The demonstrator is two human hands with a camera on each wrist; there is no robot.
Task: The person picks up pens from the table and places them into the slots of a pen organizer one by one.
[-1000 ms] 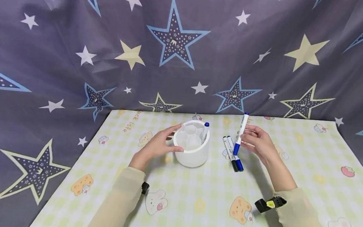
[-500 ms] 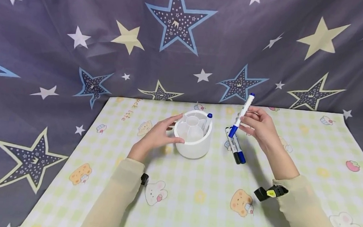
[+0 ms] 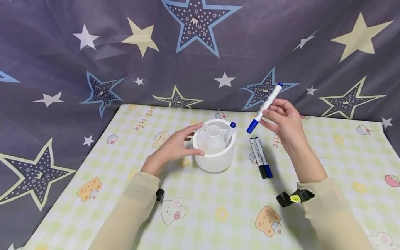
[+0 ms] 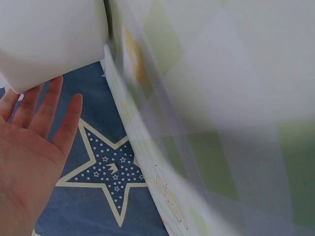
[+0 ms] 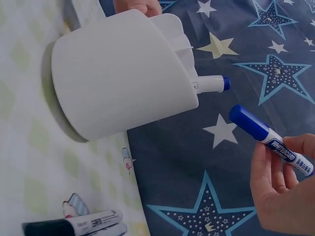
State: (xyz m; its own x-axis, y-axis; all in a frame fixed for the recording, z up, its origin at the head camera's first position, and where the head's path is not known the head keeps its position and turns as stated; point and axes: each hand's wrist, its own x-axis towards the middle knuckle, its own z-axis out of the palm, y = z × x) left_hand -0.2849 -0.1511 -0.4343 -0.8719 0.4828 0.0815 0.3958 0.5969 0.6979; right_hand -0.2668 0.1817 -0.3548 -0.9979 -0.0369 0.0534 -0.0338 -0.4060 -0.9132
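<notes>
A round white pen organizer (image 3: 213, 162) with several compartments stands on the table. One blue-capped marker (image 3: 230, 134) leans upright in its right-hand compartment. My left hand (image 3: 172, 148) holds the organizer from its left side, thumb at the front of the rim and fingers toward the back; the left wrist view shows those fingers (image 4: 48, 105) against its wall. My right hand (image 3: 287, 125) pinches a white whiteboard marker (image 3: 265, 106) in the air, right of the organizer, tilted with its blue cap low. Below it, a black-capped marker (image 3: 258, 158) and a blue-capped marker (image 3: 264, 159) lie side by side.
A pale green checked tablecloth (image 3: 220, 235) with cartoon prints covers the table. Behind its far edge hangs a dark curtain (image 3: 196, 78) printed with stars. Both wrists carry small black camera mounts (image 3: 294, 197).
My right hand has lifted the marker up and away from the two lying ones, tilting it further, cap end toward the organizer. The left hand stays on the organizer. The head view has shifted slightly.
</notes>
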